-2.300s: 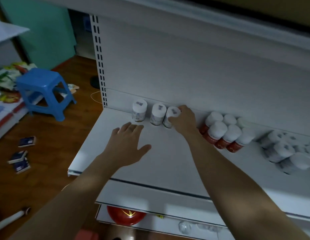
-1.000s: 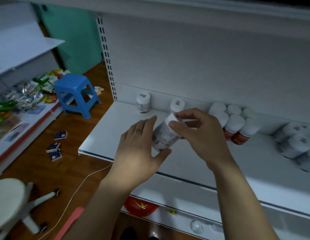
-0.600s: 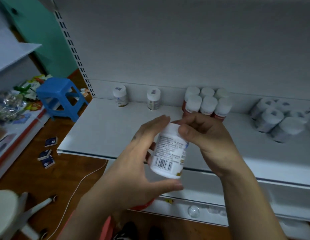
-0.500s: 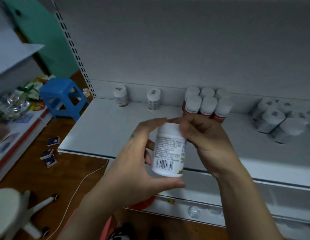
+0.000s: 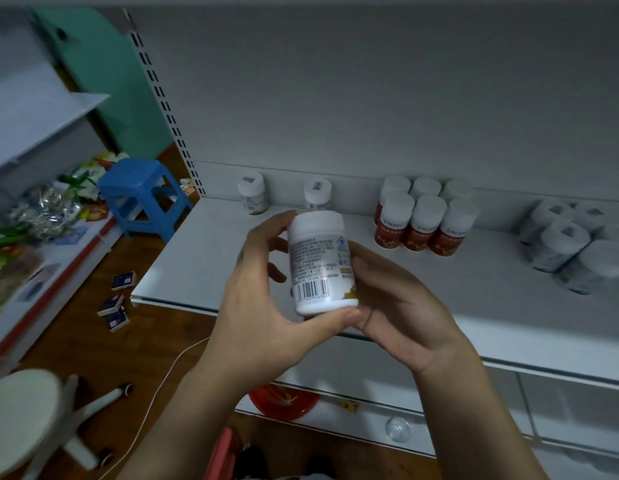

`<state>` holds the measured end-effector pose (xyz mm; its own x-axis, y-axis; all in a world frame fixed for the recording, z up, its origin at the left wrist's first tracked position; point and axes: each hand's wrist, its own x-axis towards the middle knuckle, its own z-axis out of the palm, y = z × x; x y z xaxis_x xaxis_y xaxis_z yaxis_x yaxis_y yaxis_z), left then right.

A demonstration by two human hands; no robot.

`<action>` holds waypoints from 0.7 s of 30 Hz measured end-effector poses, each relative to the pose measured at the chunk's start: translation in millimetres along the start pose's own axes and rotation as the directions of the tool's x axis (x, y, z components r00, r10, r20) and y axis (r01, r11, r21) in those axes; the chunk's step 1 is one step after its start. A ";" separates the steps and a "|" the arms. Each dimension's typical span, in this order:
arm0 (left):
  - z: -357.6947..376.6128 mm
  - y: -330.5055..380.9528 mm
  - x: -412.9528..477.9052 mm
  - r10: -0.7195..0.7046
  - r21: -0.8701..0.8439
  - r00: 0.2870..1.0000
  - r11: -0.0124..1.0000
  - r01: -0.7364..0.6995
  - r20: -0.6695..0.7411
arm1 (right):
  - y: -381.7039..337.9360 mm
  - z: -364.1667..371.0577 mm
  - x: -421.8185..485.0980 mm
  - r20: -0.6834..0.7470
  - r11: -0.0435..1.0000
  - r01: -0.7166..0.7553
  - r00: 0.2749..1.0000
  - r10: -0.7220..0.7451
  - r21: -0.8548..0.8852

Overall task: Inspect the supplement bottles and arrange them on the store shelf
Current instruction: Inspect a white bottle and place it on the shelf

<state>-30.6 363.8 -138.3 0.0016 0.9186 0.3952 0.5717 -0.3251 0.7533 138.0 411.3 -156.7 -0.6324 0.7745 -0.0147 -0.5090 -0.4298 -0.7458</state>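
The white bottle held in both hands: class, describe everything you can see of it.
The white bottle looks like glossy plastic, its white cap on, with a label of small print and a barcode near the base. It is held about upright, off the shelf. The left hand grips its left side and base; the right hand holds its right side.

We see a dim, bluish picture, light on the left end of the shelf (image 5: 204,258), faint glare on the bottle (image 5: 318,265) label, blur smearing our left edge, slotted upright (image 5: 162,109) bowed by the lens
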 end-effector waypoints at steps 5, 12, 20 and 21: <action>-2.2 -5.1 -2.0 0.038 0.010 0.997 0.999 -0.039 0.060 | 2.2 -2.2 2.9 -0.134 0.992 0.025 0.990 -0.042 -0.122; -1.2 -7.0 -1.6 0.033 0.031 0.991 0.999 -0.037 0.131 | 1.3 3.9 3.5 -0.163 0.981 -0.001 0.986 -0.031 -0.195; -1.2 -10.8 -2.6 0.025 0.070 0.996 0.997 -0.031 0.081 | 6.4 8.1 4.9 -0.128 0.994 -0.064 0.990 0.053 -0.087; -0.9 -10.7 -2.6 0.022 0.078 0.997 0.997 -0.028 0.080 | 6.7 8.9 4.2 -0.094 0.997 -0.065 0.994 0.061 -0.040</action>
<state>-37.5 364.7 -146.9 0.0796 0.9264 0.3680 0.6335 -0.3321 0.6989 126.7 407.6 -155.8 -0.6042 0.7873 -0.1229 -0.4428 -0.4600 -0.7696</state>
